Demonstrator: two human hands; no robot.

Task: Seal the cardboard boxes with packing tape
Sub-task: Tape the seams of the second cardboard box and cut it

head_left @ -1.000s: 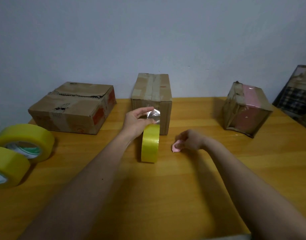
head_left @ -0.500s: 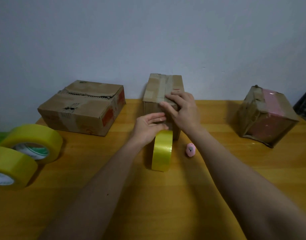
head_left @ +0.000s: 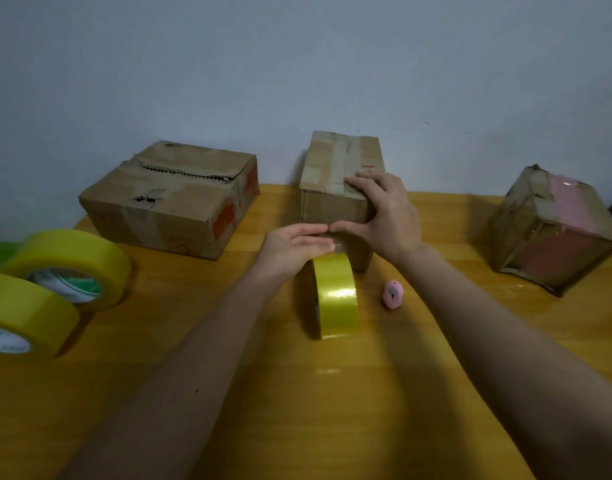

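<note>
A tall cardboard box (head_left: 335, 168) stands at the back middle of the wooden table (head_left: 332, 393). My right hand (head_left: 384, 209) grips its near top right edge, fingers on the top and thumb on the front face. A yellow packing tape roll (head_left: 335, 296) stands on edge just in front of the box. My left hand (head_left: 294, 247) hovers over the roll and pinches the tape's loose end (head_left: 337, 242) against the box front, its fingertips meeting my right thumb. A small pink cutter (head_left: 392, 294) lies right of the roll.
A flat, torn cardboard box (head_left: 169, 199) sits at the back left. A box wrapped in pink tape (head_left: 553, 230) stands tilted at the right. Two more yellow tape rolls (head_left: 72, 265) (head_left: 20, 317) lie at the left edge. A wall rises directly behind the boxes.
My right hand let go of the pink cutter on the table and moved up to grip the middle box. My left hand carried the tape end to the box front.
</note>
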